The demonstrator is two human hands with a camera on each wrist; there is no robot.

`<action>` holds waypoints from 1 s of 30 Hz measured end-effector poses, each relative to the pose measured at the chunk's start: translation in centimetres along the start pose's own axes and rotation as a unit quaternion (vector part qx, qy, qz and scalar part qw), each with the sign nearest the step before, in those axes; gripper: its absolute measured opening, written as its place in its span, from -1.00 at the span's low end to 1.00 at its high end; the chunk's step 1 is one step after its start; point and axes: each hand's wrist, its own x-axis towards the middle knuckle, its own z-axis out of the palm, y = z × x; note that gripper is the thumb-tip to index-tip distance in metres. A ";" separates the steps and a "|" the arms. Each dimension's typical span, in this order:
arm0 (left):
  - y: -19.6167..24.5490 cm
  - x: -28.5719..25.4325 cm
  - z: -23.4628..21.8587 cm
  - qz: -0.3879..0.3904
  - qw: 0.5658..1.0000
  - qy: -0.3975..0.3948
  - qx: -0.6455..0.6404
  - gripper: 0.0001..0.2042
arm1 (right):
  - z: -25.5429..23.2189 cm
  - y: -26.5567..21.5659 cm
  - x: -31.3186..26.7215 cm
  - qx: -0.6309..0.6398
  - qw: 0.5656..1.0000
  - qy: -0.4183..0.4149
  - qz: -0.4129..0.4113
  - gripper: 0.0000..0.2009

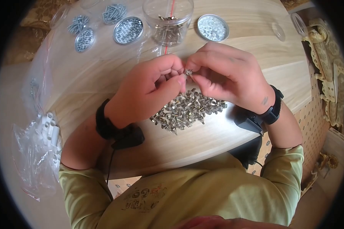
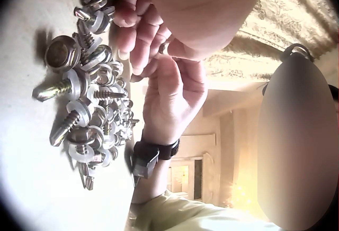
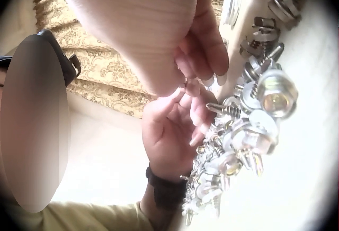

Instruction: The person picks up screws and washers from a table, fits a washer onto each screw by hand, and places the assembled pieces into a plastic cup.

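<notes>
Both hands meet above a heap of short screws with washers (image 1: 189,110) on the wooden table. The left hand (image 1: 153,86) pinches a small metal screw (image 1: 188,72) between thumb and fingers. From the other side, the right hand (image 1: 231,72) holds the same piece with thumb and forefinger. In the left wrist view the fingertips nearly hide the piece, beside the screws (image 2: 79,104). The right wrist view shows the fingertips of both hands together next to the heap (image 3: 254,114).
A clear jar (image 1: 168,28) with screws stands behind the hands. Around it are a lid of pale washers (image 1: 213,28), a lid of small metal parts (image 1: 128,30), another lid (image 1: 84,40) and piles of long screws (image 1: 114,13). A plastic bag with white tubes (image 1: 49,129) lies left.
</notes>
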 end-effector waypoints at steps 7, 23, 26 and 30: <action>-0.1 0.0 -0.4 -0.002 1.000 -0.021 -0.006 -0.91 | 0.0 0.1 -0.3 0.080 0.996 -0.007 0.043 -0.81; 0.1 0.3 -0.7 0.005 1.000 -0.021 -0.016 -0.93 | 0.6 0.2 0.1 -0.017 0.999 0.029 -0.040 -0.83; 0.2 0.2 -0.4 0.014 1.000 -0.010 0.010 -0.92 | 0.4 0.1 0.0 -0.008 0.999 0.016 -0.026 -0.82; 0.5 0.0 -0.3 0.007 1.000 -0.001 0.000 -0.92 | 0.3 -0.3 -0.3 0.086 0.994 0.015 0.062 -0.81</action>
